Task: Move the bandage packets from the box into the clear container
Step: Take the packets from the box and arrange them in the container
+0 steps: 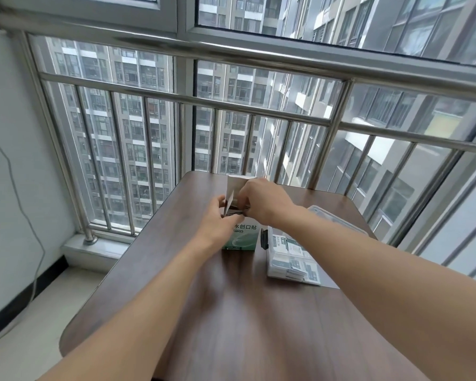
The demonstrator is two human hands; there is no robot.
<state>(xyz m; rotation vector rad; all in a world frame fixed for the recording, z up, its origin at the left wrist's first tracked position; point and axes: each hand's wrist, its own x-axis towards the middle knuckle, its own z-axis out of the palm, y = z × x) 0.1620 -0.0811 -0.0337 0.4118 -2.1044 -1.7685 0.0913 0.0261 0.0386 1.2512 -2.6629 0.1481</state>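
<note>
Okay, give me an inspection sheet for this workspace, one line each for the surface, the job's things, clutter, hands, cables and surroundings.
Surface: dark brown wooden table with rounded corners.
Job's things: green-and-white cardboard bandage box stands upright, top flap open; clear plastic container lies to its right, open, already holding several white bandage packets.
Clutter: nothing seen.
Hands: left hand holds the box near its opening; right hand reaches into the top, fingers curled; what they pinch is hidden.
Cables: thin grey cable hangs down the left wall.
Surroundings: steel railing and windows behind the table, apartment towers outside.
</note>
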